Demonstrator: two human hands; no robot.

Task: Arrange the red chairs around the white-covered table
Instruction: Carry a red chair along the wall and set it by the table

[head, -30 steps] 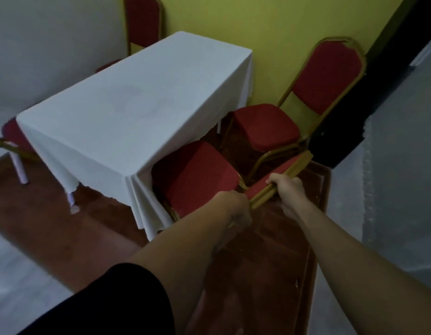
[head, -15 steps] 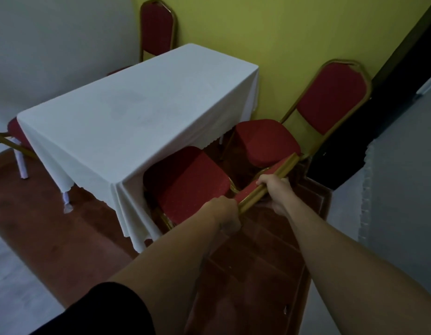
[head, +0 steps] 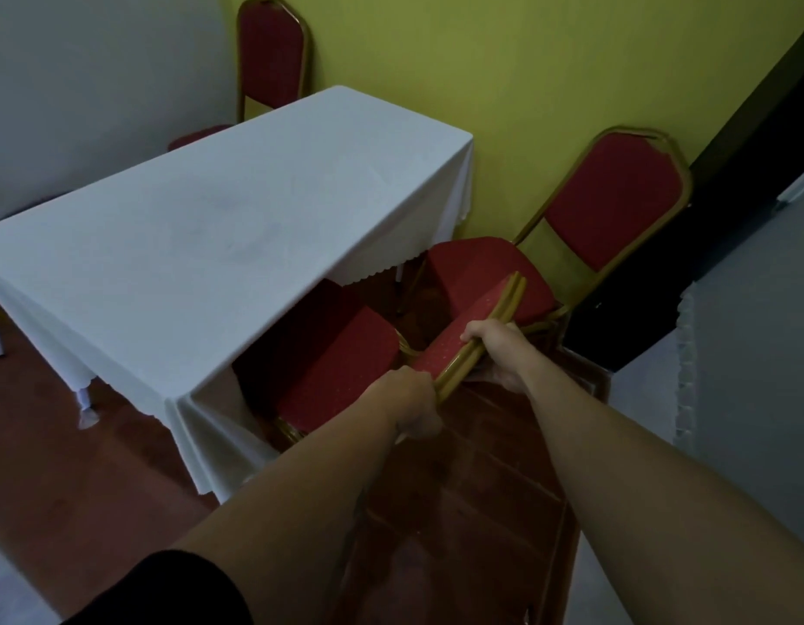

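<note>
Both hands are gripping the gold top rail of the near red chair point(head: 341, 354), centre of frame: the left hand point(head: 413, 403) is closed round the lower-left end of the rail, the right hand point(head: 494, 349) is wrapped round it further up-right, fingers curled over the padded back. The rail's long axis is running diagonally, lower-left to upper-right, so the chair back is lying directly under the hands and the seat is extending away from them toward the upper left, its front part already tucked beneath the overhanging cloth of the white-covered table point(head: 219, 227). Judged: any further push has to go along that seat direction, up-left, and the left hand is the nearer to the table's corner drape. A second red chair point(head: 490, 272) is standing just beside the held one at centre right, its seat close to the rail's upper end, so clearance there looks tight. A third chair point(head: 273, 56) is standing at the table's far end, top of frame. Compared with half a second ago, the seat is showing less red, lying deeper under the cloth; both grips are unchanged on the rail.
</note>
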